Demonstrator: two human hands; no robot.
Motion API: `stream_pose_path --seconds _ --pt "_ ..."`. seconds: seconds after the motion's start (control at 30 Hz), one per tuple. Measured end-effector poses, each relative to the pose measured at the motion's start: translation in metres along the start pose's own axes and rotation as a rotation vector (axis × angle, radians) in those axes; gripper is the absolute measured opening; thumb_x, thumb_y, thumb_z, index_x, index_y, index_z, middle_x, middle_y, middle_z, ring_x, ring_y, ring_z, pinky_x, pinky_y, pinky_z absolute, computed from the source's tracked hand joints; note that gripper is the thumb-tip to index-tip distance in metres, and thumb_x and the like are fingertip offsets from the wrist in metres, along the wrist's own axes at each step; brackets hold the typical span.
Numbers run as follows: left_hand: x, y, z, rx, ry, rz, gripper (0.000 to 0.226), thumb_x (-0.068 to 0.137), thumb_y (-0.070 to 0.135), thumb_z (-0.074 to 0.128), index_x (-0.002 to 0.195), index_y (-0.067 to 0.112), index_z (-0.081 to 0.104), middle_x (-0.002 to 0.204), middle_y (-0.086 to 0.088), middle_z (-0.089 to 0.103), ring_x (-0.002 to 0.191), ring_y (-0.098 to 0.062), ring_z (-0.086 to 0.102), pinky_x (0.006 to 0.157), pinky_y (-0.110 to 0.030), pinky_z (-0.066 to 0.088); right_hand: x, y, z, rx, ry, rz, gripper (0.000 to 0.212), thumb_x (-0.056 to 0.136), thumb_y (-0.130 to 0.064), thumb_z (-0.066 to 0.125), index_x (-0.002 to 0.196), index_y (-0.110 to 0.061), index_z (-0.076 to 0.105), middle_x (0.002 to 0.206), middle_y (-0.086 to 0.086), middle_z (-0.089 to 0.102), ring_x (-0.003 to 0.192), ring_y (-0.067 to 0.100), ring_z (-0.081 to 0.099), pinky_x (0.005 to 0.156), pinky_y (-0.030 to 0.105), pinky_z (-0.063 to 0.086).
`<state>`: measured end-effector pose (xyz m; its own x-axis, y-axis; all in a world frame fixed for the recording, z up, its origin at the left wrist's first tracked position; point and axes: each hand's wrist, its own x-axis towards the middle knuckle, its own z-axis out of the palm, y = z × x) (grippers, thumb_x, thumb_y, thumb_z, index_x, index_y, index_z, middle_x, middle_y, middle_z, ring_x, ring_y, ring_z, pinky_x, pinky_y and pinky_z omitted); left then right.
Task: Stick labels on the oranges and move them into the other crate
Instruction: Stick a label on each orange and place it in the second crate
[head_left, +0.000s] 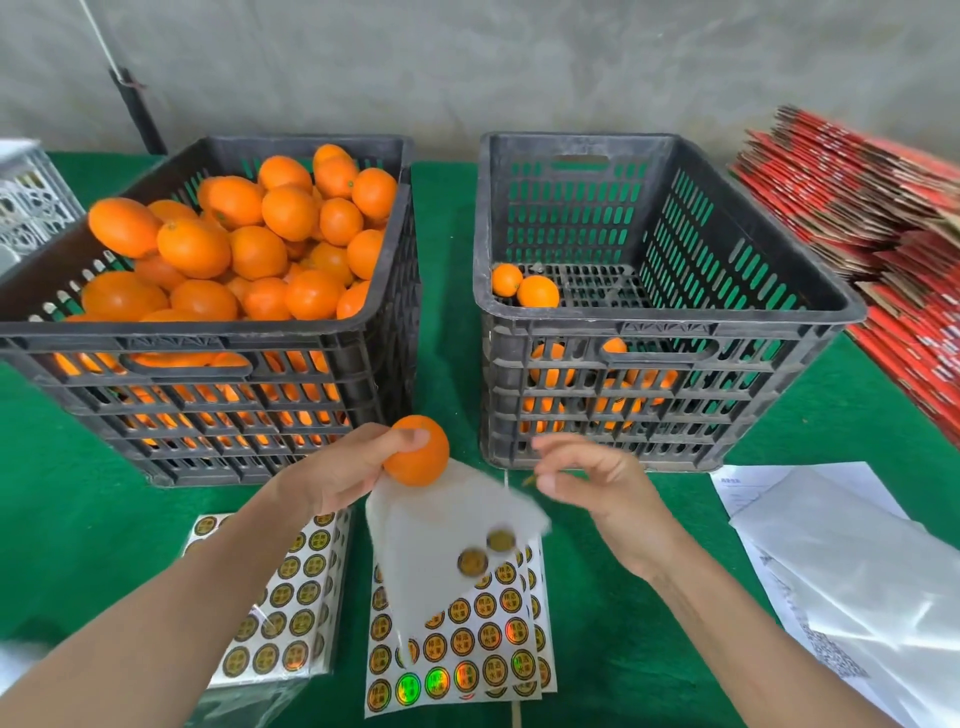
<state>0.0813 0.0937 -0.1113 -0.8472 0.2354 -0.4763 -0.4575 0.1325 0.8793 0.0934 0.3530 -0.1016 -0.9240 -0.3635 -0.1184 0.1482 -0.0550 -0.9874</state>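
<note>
Over the near edge of the green bench (78, 519), both bare forearms reach forward from the lower corners and converge between the two black crates, with the wrists raised off the cloth. The left hand (343, 467) is held just in front of the left crate (208, 332), which is heaped above its rim with a pile of oranges (249, 234). The right hand (597, 478) hangs just in front of the right crate (670, 325). That crate holds only a low layer of fruit (537, 292) on its floor, more of it showing through the slotted front wall. The left hand grips a single orange (421, 457), with the thumb across its near face and the fingers behind it, holding it in the air above the label sheets (457, 649). These sheets lie fanned on the bench, and their translucent top leaf (457, 514) is lifted and blurred. The right hand's fingers are loosely bent, with the thumb and forefinger drawn close. A small dark blur (530, 480) shows at their tips, but whether they pinch it cannot be told. A wrapped pack of labels (280, 603) lies under the left forearm. White papers (857, 571) lie to the right, and flattened red cartons (857, 208) are stacked beyond them.
</note>
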Motion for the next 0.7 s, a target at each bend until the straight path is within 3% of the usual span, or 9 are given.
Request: stream_pose_path --seconds 0.07,0.13,0.23,0.3,0.37,0.43,0.5,0.6,0.7 --pt "0.0 0.0 0.002 0.023 -0.023 0.027 0.109 0.037 0.064 0.084 0.122 0.003 0.055 0.114 -0.015 0.067 0.109 -0.029 0.062 0.103 -0.042 0.043 0.007 -0.011 0.002 0.074 0.041 -0.037 0.015 0.065 -0.013 0.069 0.064 -0.027 0.074 0.081 -0.01 0.07 0.078 0.001 0.063 0.074 0.016 0.044" --pt "0.001 0.001 0.004 0.078 -0.053 0.062 0.114 0.03 0.072 0.082 0.116 0.003 0.057 0.111 -0.014 0.068 0.107 -0.029 0.062 0.101 -0.041 0.045 0.014 -0.02 0.006 0.108 0.048 -0.084 0.016 0.066 -0.011 0.069 0.067 -0.026 0.074 0.069 -0.01 0.068 0.069 0.002 0.06 0.075 0.018 0.045" --pt "0.001 0.003 0.008 0.117 -0.087 0.117 0.107 0.029 0.079 0.077 0.109 0.009 0.061 0.102 -0.005 0.071 0.101 -0.021 0.064 0.093 -0.03 0.049 0.02 -0.023 0.018 -0.021 0.021 -0.136 0.026 0.078 0.004 0.066 0.073 -0.021 0.071 0.065 -0.011 0.068 0.065 0.0 0.061 0.065 0.012 0.047" --pt "0.001 0.005 0.011 0.055 -0.079 0.116 0.108 0.028 0.081 0.075 0.112 0.015 0.059 0.103 0.0 0.071 0.098 -0.015 0.067 0.083 -0.024 0.052 0.02 -0.02 0.027 -0.121 -0.013 -0.131 0.023 0.082 0.002 0.065 0.078 -0.02 0.068 0.066 -0.012 0.068 0.066 0.0 0.061 0.067 0.014 0.048" --pt "0.003 0.006 0.015 -0.048 -0.038 0.092 0.106 0.032 0.08 0.073 0.118 0.022 0.054 0.107 0.001 0.069 0.096 -0.013 0.067 0.075 -0.022 0.053 0.02 -0.017 0.033 -0.186 -0.014 -0.137 0.024 0.082 -0.001 0.067 0.078 -0.025 0.068 0.072 -0.009 0.069 0.073 0.006 0.062 0.074 0.025 0.051" --pt "0.006 0.007 0.018 -0.141 -0.008 0.062 0.09 0.056 0.074 0.064 0.126 0.022 0.047 0.112 -0.004 0.064 0.096 -0.016 0.066 0.073 -0.025 0.053 0.022 -0.016 0.038 -0.174 0.02 -0.174 0.027 0.08 -0.001 0.069 0.085 -0.028 0.066 0.085 -0.004 0.068 0.082 0.013 0.062 0.081 0.036 0.054" --pt "0.006 0.008 0.022 -0.169 -0.015 0.055 0.073 0.071 0.068 0.057 0.125 0.02 0.048 0.108 -0.003 0.068 0.092 -0.015 0.068 0.07 -0.024 0.055 0.024 -0.015 0.045 -0.193 0.069 -0.201 0.043 0.075 -0.006 0.076 0.101 -0.033 0.057 0.107 -0.005 0.059 0.095 0.012 0.061 0.083 0.032 0.055" --pt "0.006 0.01 0.026 -0.088 -0.052 0.11 0.085 0.055 0.078 0.066 0.116 0.019 0.058 0.104 -0.002 0.073 0.096 -0.016 0.068 0.075 -0.023 0.055 0.027 -0.011 0.058 -0.361 0.075 -0.255 0.07 0.071 -0.021 0.081 0.119 -0.043 0.036 0.128 -0.013 0.038 0.108 0.002 0.052 0.081 0.023 0.051" --pt "0.005 0.01 0.024 -0.048 -0.107 0.135 0.105 0.042 0.088 0.063 0.12 0.018 0.057 0.119 -0.009 0.066 0.11 -0.022 0.063 0.087 -0.027 0.053 0.029 -0.008 0.065 -0.476 0.063 -0.347 0.076 0.071 -0.025 0.077 0.121 -0.05 0.025 0.128 -0.018 0.029 0.109 0.002 0.05 0.083 0.024 0.049"
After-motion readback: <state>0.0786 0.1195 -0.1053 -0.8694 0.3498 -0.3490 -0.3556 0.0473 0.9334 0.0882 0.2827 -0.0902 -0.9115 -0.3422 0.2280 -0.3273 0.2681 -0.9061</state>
